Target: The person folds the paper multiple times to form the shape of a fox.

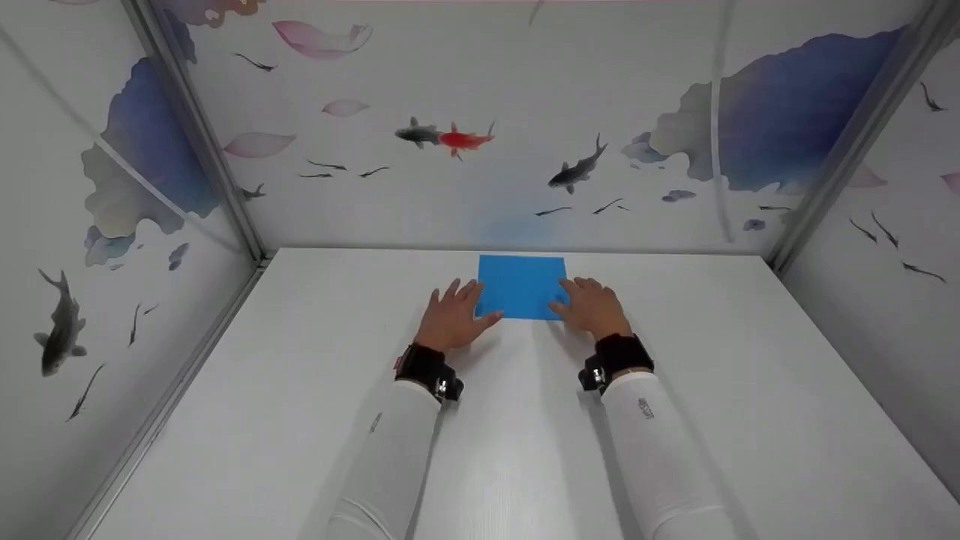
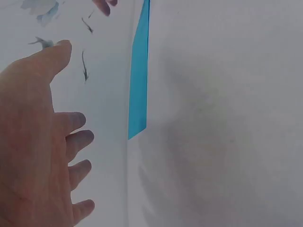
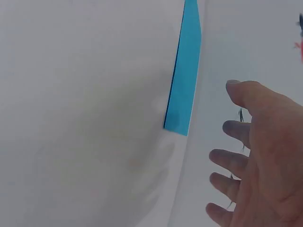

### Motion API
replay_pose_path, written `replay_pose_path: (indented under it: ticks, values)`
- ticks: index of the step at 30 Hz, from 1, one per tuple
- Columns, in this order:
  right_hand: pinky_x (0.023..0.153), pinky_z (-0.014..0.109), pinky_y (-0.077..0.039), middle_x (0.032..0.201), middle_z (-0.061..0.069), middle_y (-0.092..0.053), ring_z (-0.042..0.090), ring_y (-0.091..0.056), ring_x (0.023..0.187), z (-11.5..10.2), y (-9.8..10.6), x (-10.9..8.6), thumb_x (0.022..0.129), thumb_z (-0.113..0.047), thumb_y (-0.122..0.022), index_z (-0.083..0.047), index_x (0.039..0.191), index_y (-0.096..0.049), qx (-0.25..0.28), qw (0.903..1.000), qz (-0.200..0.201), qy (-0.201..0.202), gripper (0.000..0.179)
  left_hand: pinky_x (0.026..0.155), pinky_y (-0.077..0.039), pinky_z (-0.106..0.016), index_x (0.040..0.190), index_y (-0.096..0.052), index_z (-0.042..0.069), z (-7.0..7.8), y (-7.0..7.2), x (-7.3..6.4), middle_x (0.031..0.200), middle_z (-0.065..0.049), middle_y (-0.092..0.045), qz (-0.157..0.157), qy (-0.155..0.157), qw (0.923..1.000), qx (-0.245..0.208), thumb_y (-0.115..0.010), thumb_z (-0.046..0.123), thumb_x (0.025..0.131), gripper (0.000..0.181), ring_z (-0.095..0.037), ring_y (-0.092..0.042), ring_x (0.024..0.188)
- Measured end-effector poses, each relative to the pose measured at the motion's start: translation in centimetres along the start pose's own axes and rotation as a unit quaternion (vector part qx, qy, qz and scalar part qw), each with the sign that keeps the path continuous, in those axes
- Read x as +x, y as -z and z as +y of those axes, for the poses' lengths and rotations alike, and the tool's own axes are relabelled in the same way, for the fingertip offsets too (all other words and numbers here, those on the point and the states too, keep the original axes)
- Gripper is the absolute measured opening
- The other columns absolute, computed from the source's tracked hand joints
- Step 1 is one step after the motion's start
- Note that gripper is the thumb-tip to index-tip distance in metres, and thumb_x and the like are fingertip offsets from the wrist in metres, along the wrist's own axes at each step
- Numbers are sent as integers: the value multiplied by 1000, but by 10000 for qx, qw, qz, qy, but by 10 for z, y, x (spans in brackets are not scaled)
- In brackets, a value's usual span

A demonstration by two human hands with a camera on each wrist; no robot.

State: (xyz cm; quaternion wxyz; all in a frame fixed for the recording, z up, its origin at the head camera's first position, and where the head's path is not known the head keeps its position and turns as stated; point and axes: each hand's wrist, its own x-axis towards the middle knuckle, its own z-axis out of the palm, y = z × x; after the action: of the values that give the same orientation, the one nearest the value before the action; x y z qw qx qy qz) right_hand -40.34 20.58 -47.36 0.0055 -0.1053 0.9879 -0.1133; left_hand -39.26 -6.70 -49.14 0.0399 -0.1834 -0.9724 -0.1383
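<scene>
Two hands reach forward, backs up, over the far middle of the table [image 1: 517, 450], fingers spread wide and gripping nothing: the left hand [image 1: 454, 316] by the left side of the blue sheet [image 1: 523, 285], the right hand [image 1: 597, 307] by its right. Fingers partly hide the sheet's sides; both wrist views cut it off.

No text can be read: the dark print [image 1: 646, 409] near the right sleeve's [image 1: 664, 457] front edge and the smaller mark [image 1: 376, 422] on the left sleeve [image 1: 390, 461] are too blurred.
</scene>
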Motion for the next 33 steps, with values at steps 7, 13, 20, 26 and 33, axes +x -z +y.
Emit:
replay_pose_path:
  ticks: [7, 13, 20, 26, 33]
  values:
    - [111, 60, -26, 153, 19, -36, 39, -31, 141, -30, -10, 9, 100, -48, -45, -12, 149, -37, -347, 9982, -473, 101, 62, 115, -20, -57, 151, -33, 14, 6, -11, 2, 156, -5, -35, -544, 104, 9984, 150, -39, 68, 93, 79, -31, -25, 146]
    - [112, 62, -22, 154, 16, -34, 37, -28, 144, -35, -22, 7, 100, -49, -44, -15, 149, -37, -141, 9982, -589, 56, 61, 114, -23, -57, 151, -34, 14, 9, -23, 0, 156, -6, -35, -629, 70, 9976, 265, -35, 69, 93, 80, -32, -27, 145]
    - [112, 65, -18, 156, 15, -31, 36, -27, 144, -31, -28, 1, 100, -51, -42, -17, 150, -37, 21, 9983, -567, 121, 61, 115, -22, -55, 150, -35, 10, 18, -19, 0, 156, -10, -34, -830, 161, 9960, 295, -36, 68, 94, 81, -30, -25, 146]
    - [112, 64, -19, 155, 17, -32, 39, -26, 144, -32, -26, 4, 99, -52, -42, -14, 149, -37, 51, 9989, -450, 135, 63, 116, -25, -50, 148, -37, 5, 28, -15, 0, 154, -12, -37, -782, 235, 9963, 274, -39, 69, 92, 85, -27, -29, 145]
    - [115, 55, -20, 158, 20, -23, 43, -18, 145, -32, -27, 11, 98, -56, -44, -11, 152, -30, 77, 9976, -685, -7, 72, 109, -38, -40, 143, -45, 2, 53, -7, -7, 150, -15, -41, -1057, 413, 9932, 265, -43, 69, 91, 85, -27, -40, 139]
